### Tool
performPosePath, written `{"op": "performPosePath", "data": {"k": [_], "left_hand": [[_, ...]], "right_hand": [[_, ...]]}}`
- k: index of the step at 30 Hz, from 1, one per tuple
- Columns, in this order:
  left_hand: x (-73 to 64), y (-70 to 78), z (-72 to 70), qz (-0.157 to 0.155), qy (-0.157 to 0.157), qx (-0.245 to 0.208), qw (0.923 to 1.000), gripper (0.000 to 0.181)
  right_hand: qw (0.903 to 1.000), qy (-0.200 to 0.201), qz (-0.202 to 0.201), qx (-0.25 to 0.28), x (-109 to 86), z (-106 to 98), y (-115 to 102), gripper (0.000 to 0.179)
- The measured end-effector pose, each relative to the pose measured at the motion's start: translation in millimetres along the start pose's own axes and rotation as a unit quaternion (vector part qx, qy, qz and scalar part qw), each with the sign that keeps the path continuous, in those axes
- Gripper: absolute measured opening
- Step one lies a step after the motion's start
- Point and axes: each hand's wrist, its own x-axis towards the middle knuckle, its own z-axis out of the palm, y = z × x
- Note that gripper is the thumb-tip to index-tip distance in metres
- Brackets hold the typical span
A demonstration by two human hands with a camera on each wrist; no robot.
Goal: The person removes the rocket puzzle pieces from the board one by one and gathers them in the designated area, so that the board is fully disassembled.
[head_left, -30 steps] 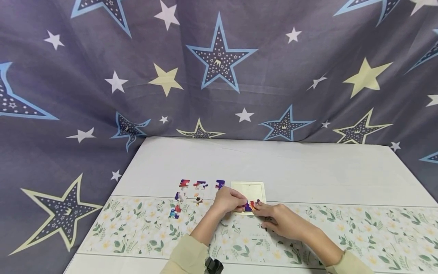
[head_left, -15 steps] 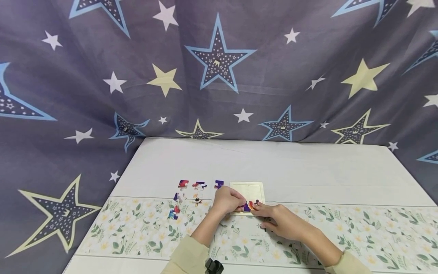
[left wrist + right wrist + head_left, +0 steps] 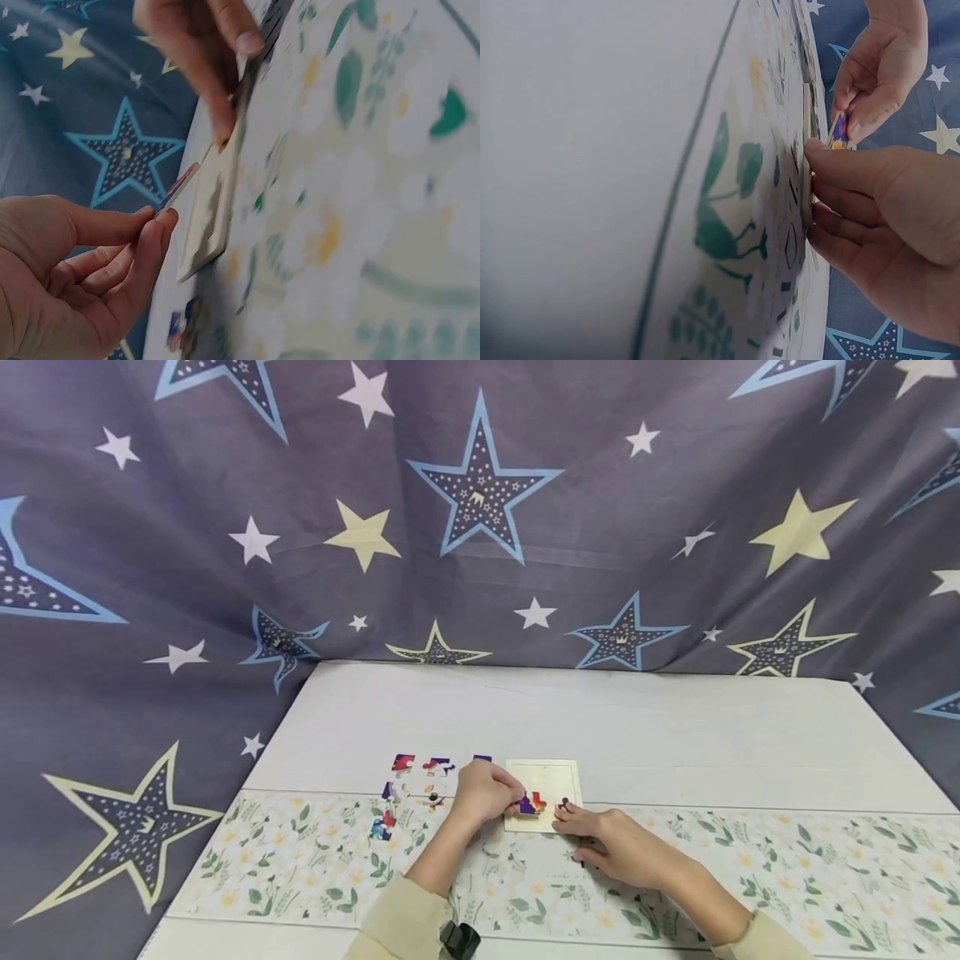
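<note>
My left hand (image 3: 483, 792) pinches a purple and orange-red jigsaw piece (image 3: 529, 804) between thumb and fingertips. In the left wrist view the jigsaw piece (image 3: 178, 186) is tilted and raised off the shallow cream puzzle tray (image 3: 204, 244). My right hand (image 3: 621, 845) reaches over the tray's right front corner, its fingertips pressing down there. Just beyond those fingertips shows a small dark bit of another piece (image 3: 565, 802), mostly covered by the fingers. The right wrist view has the right hand (image 3: 889, 217) against the tray's edge, with the held piece (image 3: 839, 130) behind it.
Left of the tray lie several loose jigsaw pieces, among them a red one (image 3: 402, 763), a red and white one (image 3: 438, 766) and a blue one (image 3: 382, 827). A purple piece (image 3: 482, 758) is partly behind my left hand. A star-patterned curtain (image 3: 480, 577) hangs behind the table.
My left hand has lifted the purple and orange-red jigsaw piece and drawn it left, away from the right fingertips. The right hand stays in place on the tray.
</note>
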Motion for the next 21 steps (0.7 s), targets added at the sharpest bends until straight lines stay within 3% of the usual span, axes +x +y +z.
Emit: {"op": "performPosePath", "data": {"k": [10, 21], "left_hand": [[-2.5, -10.1, -28.2, -0.013, -0.016, -0.006, 0.9998, 0.005], [-5.6, -27.6, -54.6, -0.025, -0.012, -0.006, 0.9996, 0.008]], "right_hand": [[1.0, 0.003, -0.007, 0.0, -1.1, 1.8, 0.8, 0.041], [0.9999, 0.009, -0.007, -0.009, -0.1, 2.3, 1.9, 0.041]]}}
